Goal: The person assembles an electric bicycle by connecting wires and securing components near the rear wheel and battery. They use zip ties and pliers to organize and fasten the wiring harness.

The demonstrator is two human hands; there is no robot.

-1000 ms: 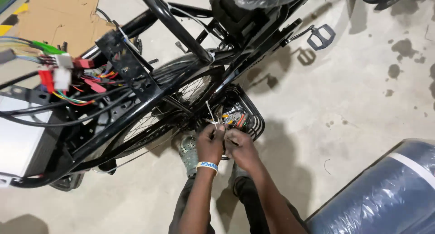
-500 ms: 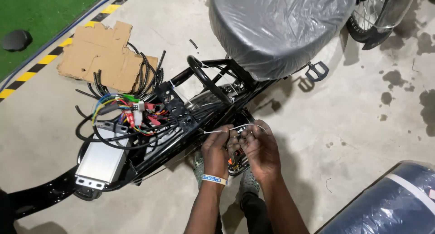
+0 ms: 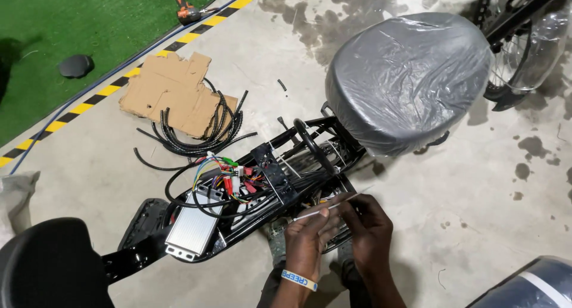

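The scene is evenly and brightly lit from overhead. Soft glare is seen on the plastic-wrapped seat; short shadows are cast on the concrete floor. Edges are slightly bowed by lens distortion.

Stained grey concrete floor, green turf beyond a yellow-black striped line.

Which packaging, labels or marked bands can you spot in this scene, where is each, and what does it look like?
Cardboard sheet: flattened, brown, on the concrete near the striped line.
Wristband: blue and white, printed, on the left hand.
Plastic wrap: clear film over the grey seat.
Floor tape: yellow-black striped strip edging the green turf.
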